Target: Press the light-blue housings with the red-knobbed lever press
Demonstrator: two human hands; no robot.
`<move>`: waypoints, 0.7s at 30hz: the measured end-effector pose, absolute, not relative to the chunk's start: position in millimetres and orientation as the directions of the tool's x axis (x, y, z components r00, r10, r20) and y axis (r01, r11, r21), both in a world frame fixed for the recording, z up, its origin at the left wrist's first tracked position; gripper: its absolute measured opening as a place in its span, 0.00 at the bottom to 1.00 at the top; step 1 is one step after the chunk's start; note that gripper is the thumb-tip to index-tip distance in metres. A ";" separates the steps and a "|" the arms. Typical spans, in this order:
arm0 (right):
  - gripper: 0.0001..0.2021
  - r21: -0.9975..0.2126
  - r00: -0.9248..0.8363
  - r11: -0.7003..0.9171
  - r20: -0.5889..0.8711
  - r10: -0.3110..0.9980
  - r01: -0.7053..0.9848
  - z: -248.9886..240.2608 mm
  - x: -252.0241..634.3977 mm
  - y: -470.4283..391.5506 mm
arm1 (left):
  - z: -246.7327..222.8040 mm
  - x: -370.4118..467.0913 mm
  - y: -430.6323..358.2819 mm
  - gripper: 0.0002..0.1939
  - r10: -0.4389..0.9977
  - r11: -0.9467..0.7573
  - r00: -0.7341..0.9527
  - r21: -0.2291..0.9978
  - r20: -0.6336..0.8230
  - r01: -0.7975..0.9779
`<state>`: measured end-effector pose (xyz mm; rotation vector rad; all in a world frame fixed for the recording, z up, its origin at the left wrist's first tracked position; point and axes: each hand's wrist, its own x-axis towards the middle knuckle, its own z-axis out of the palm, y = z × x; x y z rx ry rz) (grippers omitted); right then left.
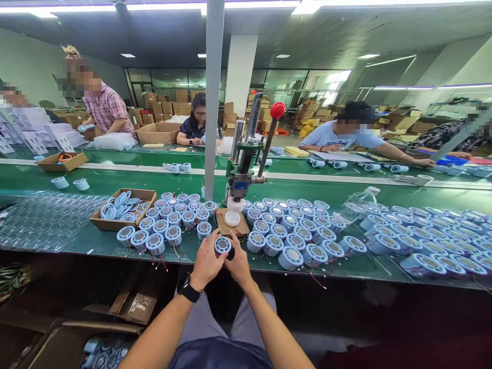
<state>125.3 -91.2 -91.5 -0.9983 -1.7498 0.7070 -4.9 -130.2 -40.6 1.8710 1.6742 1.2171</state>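
light-blue cylinder [223, 245]: held up at the front edge of the green bench [102, 243], face upward, just nearer to me than the brown board [239, 224] under the hand press [242, 177]. i read a ribbed ring around a grey central disc.

handling, my estimate: light to moderate weight, stiff shell, probably smooth enough to slip if pinched at one point. thin wires trail from similar cylinders [291, 258] nearby; if this one has them, they would be the fragile part. i would grip the side wall from opposite sides, clear of the disc and any leads.

fingers: left hand [207, 261] is closed to the cylinder's width, fingers along its left side, thumb at the near side. right hand [238, 260] curves close around the right side, narrow opening; i cannot tell how firmly it grips, or whether all its fingertips touch.
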 end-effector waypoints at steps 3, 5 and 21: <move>0.35 -0.794 -0.217 0.499 0.450 0.866 0.348 -92.3 124.9 -89.8 | -50.7 -2.2 -128.6 0.35 0.920 -0.255 -0.084 0.749 0.382 0.612; 0.32 -0.777 -0.240 0.504 0.444 0.863 0.377 -95.0 123.9 -89.9 | -61.3 2.5 -127.5 0.32 0.914 -0.248 -0.110 0.752 0.391 0.610; 0.21 -0.299 -0.112 0.689 0.868 0.483 0.660 245.5 204.3 58.5 | 11.3 -12.4 -27.0 0.25 0.965 -0.168 -0.113 0.892 0.235 0.420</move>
